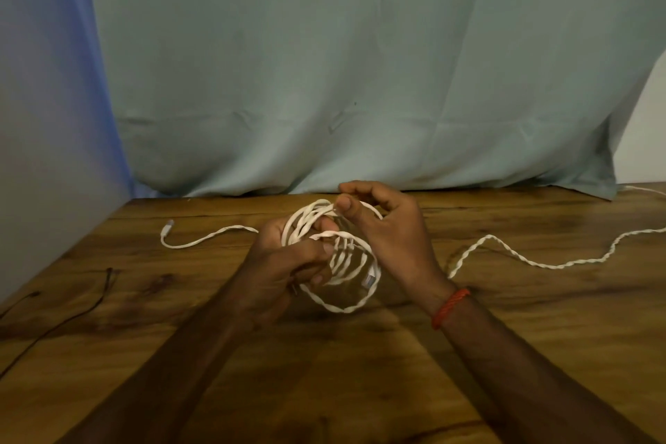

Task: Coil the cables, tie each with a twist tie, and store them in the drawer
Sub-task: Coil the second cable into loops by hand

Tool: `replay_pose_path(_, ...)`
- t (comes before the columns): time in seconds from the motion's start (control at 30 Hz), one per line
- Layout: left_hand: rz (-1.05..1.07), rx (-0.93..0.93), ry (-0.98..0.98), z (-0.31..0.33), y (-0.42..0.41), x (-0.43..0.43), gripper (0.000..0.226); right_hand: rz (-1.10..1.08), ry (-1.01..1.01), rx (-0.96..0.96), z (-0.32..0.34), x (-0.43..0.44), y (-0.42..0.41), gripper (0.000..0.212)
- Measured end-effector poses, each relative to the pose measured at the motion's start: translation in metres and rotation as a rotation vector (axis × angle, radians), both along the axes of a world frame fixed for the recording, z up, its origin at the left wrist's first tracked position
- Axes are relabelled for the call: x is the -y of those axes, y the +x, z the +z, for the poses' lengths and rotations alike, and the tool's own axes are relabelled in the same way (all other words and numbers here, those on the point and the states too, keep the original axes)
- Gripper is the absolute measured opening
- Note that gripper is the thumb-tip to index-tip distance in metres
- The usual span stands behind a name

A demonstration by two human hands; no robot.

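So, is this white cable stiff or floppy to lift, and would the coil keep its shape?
Probably floppy: the white cable trails in loose waves over the table. The uneven loops would likely spring apart unless the left hand and right hand hold them. It looks light.

Glossy knotted wood table (468, 353), creased matt cloth backdrop (324, 65), twisted white cable (504, 245).

Left hand (284, 256) grips white cable (346, 306) coil; right hand (389, 227) pinches loop top above wooden table (360, 371).

Open tabletop (360, 389) up front; white cable (540, 265) across the right, thin dark cable (109, 281) along the left.
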State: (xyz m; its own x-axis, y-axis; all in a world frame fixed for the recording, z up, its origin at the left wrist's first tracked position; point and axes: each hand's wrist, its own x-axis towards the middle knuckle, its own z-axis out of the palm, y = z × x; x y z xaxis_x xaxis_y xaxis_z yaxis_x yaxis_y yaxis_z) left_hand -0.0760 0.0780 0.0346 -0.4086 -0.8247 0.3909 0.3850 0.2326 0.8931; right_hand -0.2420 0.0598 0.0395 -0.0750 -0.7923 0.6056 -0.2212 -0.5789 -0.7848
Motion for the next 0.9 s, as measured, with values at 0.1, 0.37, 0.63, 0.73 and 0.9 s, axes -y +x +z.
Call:
replay_pose_path(0.1,0.050,-0.025,0.034,0.000,-0.001,0.001,0.003,0.134,0.136,-0.055,0.001,0.002,0.000,0.042)
replay_pose_path(0.37,0.107,-0.198,0.206,-0.002,0.005,0.017,0.042,0.276,0.178,-0.355,0.012,-0.002,-0.017,0.028)
replay_pose_path(0.63,-0.031,-0.313,0.437,-0.012,0.010,0.031,0.027,0.142,0.118,-0.340,-0.009,0.000,0.005,0.026)
replay_pose_path(0.73,0.056,-0.306,0.398,-0.013,0.010,0.033,0.024,0.117,0.070,-0.276,-0.013,0.000,0.011,0.026)
replay_pose_path(0.9,0.269,-0.237,0.310,-0.013,0.006,0.031,0.032,0.056,-0.028,-0.437,-0.017,-0.001,0.010,0.028)
